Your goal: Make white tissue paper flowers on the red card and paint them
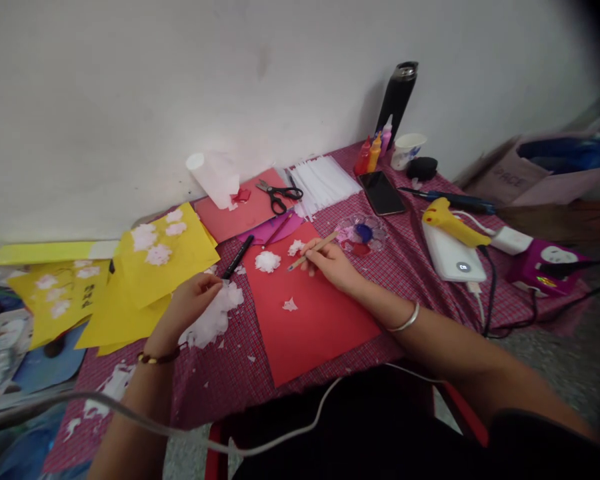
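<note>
Your left hand (193, 303) pinches white tissue (213, 320) beside the red sheet (310, 313); right hand (330, 263) grips a brush (313, 251); three tufts placed, pile unused.

Black-handled scissors (279, 195) on a red sheet by the wall. Black flask (397, 99) upright at the back, small paint bottles (373, 152) and a paper cup (407, 151) just beside it. Dark phone (381, 193) lies flat. Yellow glue gun (451, 223) on a white power bank (453, 255). Yellow sheets (167, 257) left.
</note>
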Demonstrator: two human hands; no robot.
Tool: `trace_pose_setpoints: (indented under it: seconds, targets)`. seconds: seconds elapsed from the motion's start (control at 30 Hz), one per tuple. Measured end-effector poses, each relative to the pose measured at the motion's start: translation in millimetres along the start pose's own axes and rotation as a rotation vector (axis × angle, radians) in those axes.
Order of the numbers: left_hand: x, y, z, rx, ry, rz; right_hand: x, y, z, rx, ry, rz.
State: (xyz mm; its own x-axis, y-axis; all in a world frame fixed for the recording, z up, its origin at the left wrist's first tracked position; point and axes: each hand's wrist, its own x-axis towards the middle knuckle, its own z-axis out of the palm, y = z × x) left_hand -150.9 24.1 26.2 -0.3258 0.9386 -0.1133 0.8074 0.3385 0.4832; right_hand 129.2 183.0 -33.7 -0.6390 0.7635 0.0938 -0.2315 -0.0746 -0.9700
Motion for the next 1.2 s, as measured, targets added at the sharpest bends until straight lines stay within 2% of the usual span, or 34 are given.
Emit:
trace_pose_setpoints:
  seconds: [0.13, 0.27, 0.37, 0.5, 0.67, 0.83, 1.0, 1.07, 1.2]
  targets:
    - [-10, 2, 6.6, 0.058, -0.001, 0.13, -1, 2, 0, -0.004, -0.026, -0.005]
    - [-9, -1, 15.5, 0.161, 0.004, 0.158, -2, 1, 1, -0.002, -0.042, 0.004]
    - [-8, -1, 18.3, 0.12, 0.007, 0.168, -2, 0, 1, 0.008, -0.036, -0.004]
    - [-13, 12, 10.5, -0.115, 0.075, 0.119, -2, 0, 1, 0.01, -0.038, -0.009]
    - [-21, 31, 7.8, -0.531, 0.031, -0.056, -4, -1, 4, 0.044, -0.043, -0.009]
    - [-12, 54, 35.6, -0.83, 0.011, -0.116, -9, -9, 10, 0.137, -0.071, -0.025]
    - [8, 80, 64.1, -0.941, -0.002, -0.106, -13, -16, 13, 0.113, -0.09, -0.062]
    - [13, 83, 70.1, -0.909, -0.045, -0.082, -13, -16, 12, 0.082, -0.08, -0.065]
    - [12, 80, 74.5, -0.755, -0.255, -0.038, -11, -15, 9, 0.049, -0.051, -0.07]
